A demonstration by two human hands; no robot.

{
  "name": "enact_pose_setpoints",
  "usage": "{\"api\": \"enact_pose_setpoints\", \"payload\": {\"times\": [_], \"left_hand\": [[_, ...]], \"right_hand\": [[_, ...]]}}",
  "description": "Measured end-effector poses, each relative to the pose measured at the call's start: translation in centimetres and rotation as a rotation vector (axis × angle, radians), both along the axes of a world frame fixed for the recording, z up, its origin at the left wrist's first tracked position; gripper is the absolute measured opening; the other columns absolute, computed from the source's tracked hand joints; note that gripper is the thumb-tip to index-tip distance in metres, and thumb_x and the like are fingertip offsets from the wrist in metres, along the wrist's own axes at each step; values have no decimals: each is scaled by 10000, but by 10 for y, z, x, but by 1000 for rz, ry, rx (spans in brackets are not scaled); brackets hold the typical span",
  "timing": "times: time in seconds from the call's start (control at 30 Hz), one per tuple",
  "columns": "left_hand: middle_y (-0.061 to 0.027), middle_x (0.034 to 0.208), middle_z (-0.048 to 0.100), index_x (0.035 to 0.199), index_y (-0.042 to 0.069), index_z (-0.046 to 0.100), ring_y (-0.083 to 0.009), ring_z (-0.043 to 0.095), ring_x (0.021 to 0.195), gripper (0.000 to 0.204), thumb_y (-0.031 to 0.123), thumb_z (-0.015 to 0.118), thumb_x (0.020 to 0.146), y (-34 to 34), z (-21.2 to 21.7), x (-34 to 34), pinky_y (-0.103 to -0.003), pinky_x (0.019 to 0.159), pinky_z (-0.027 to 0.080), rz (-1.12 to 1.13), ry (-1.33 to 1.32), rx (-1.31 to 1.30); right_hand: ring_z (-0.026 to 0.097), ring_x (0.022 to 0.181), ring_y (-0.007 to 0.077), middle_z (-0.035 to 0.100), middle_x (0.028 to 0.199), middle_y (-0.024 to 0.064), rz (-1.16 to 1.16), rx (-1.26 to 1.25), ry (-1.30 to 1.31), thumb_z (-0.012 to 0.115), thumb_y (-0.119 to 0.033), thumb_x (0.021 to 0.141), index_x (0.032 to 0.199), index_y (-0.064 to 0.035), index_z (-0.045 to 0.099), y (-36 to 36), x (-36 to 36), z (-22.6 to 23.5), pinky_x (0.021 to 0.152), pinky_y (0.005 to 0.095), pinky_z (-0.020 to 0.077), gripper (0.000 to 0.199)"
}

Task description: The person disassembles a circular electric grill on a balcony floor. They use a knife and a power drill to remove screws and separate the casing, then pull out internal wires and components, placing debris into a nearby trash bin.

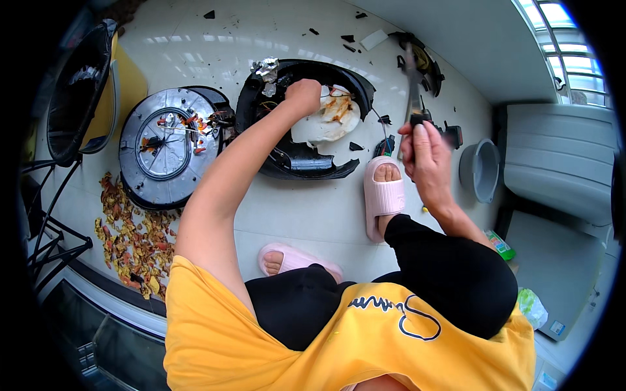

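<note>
A broken black plastic housing [306, 171] lies on the floor in front of me, with a stained white disc-like part [339, 120] inside it. Over its middle, my left hand [304, 98] is closed; what its fingers grip is hidden. Crumpled silver foil [267, 69] sits on the housing's far left rim. To the right, my right hand [427, 156] holds a knife-like tool [412, 81] upright by its dark handle, its long grey blade smeared by motion. Left of the housing rests a round grey disc-shaped part [140, 146] with wires and orange scraps on it.
Yellow-brown dried scraps [137, 241] spread across the floor at left, near a yellow bin [130, 78] with a black liner. Black shards [349, 39] are scattered at the back. A grey basin [480, 171] and a green bottle [501, 245] stand at right. Pink slippers [383, 195] are on my feet.
</note>
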State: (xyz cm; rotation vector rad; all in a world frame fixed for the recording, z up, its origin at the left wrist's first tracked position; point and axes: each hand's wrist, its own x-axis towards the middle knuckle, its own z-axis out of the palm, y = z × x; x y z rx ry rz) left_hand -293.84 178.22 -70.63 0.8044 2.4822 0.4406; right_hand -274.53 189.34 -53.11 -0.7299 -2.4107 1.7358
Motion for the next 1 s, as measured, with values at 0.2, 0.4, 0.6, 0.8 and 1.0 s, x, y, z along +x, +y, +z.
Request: {"api": "enact_pose_setpoints", "payload": {"times": [0.2, 0.4, 0.6, 0.8, 1.0], "left_hand": [[-189, 868, 639, 849, 37, 671, -342, 618, 843, 251, 106, 524, 658, -3, 10, 13, -420, 732, 498, -4, -8, -22], [-180, 849, 637, 860, 45, 664, -353, 601, 842, 289, 143, 476, 664, -30, 24, 25, -408, 763, 471, 156, -115, 52], [-159, 768, 639, 803, 32, 657, -314, 612, 770, 237, 184, 494, 721, -46, 26, 31, -379, 734, 467, 310, -223, 208], [-107, 666, 626, 743, 18, 639, -230, 608, 636, 200, 156, 494, 746, -63, 29, 30, -336, 632, 462, 378, -249, 196], [-85, 620, 606, 703, 28, 632, -179, 580, 580, 176, 147, 510, 747, -64, 20, 28, -305, 573, 437, 524, -194, 273]], "right_hand": [[571, 703, 363, 584, 682, 207, 225, 386, -332, 383, -214, 890, 826, 14, 593, 9, -26, -120, 675, 434, 431, 316], [566, 722, 406, 582, 714, 238, 268, 411, -242, 388, -176, 901, 809, 35, 555, -2, -31, -126, 676, 456, 429, 285], [560, 649, 382, 566, 668, 217, 297, 202, -221, 412, -158, 903, 815, 35, 537, -16, -13, -133, 620, 437, 423, 246], [554, 643, 408, 555, 656, 239, 422, 202, -197, 402, -139, 896, 768, 43, 507, -37, -31, -153, 616, 456, 423, 247], [547, 700, 470, 540, 680, 313, 403, 274, -136, 426, -138, 867, 769, 83, 500, -69, -73, -156, 647, 502, 429, 253]]}}
